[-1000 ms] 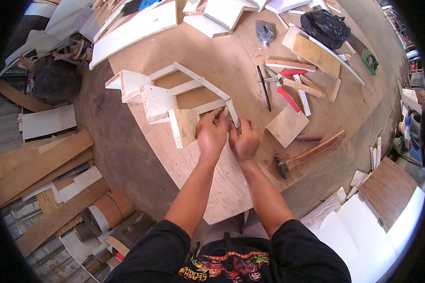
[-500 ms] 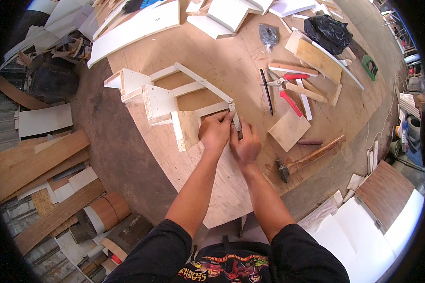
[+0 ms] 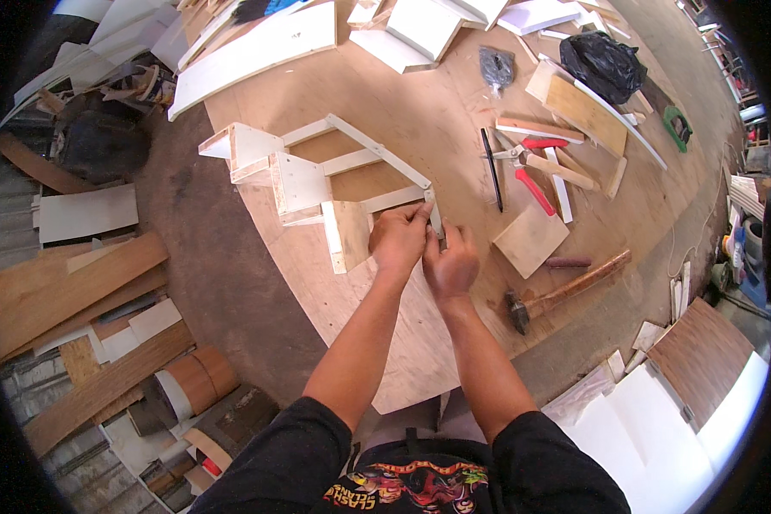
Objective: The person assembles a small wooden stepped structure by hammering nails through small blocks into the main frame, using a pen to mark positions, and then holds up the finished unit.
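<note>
A stepped white wooden frame (image 3: 302, 182) lies on the plywood table in front of me, its step-like blocks toward the left and thin slats running to the right. At its near right corner a short white wooden strip (image 3: 431, 200) angles toward me. My left hand (image 3: 398, 240) pinches this strip from the left, thumb and fingertips together. My right hand (image 3: 451, 264) is closed at the strip's near end, fingers curled. Both hands nearly touch, and they cover part of the strip; anything small between the fingertips is hidden.
Right of the frame lie a black pen (image 3: 492, 170), red-handled pliers (image 3: 535, 188), a square wood piece (image 3: 531, 238) and a hammer (image 3: 567, 291). Farther back are a black plastic bag (image 3: 604, 65), a small bag (image 3: 496, 68) and white boards (image 3: 257, 56). Planks (image 3: 77, 291) cover the left floor.
The view has shifted slightly, so the table and frame appear a little farther right. Both hands keep their place at the strip, with only small finger movement.
</note>
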The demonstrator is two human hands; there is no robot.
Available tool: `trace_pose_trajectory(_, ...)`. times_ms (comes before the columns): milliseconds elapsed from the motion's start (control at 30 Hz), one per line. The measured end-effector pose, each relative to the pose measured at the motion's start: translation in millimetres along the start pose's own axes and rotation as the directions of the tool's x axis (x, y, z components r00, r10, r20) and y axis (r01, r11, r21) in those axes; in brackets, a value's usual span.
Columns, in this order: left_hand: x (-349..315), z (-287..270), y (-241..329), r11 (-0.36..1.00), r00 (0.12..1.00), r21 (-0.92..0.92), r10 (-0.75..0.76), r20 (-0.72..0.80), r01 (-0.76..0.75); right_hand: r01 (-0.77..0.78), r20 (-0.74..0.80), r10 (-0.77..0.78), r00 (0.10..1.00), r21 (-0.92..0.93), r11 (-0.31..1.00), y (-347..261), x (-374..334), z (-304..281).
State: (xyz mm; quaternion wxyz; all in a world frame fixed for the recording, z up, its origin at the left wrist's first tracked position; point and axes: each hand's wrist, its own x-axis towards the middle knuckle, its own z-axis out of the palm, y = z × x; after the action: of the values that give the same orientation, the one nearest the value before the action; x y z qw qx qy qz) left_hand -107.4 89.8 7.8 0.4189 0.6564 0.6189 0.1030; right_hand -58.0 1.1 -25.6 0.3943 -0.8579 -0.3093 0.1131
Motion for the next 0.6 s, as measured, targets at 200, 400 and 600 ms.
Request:
trace_pose_trajectory(200, 0.8, -2.8, 10.3, 0.996, 0.998, 0.074, -0.054, 0.007, 0.054, -0.023, 0.017, 0.023, 1.000, 0.035, 0.999, 3.2, 2.7, 0.7)
trace_pose_trajectory(400, 1.5, -4.3, 9.9, 0.997, 1.000, 0.071, -0.029, 0.007, 0.028, -0.036, 0.021, 0.035, 0.999, 0.025, 0.999, 0.7, 3.1, -0.5)
trace_pose_trajectory(600, 10.8, -2.2, 0.0, 0.994, 0.990, 0.048, -0.106, 0.097, 0.102, -0.021, -0.003, 0.021, 1.000, 0.071, 0.997, 2.0, 1.3, 2.3)
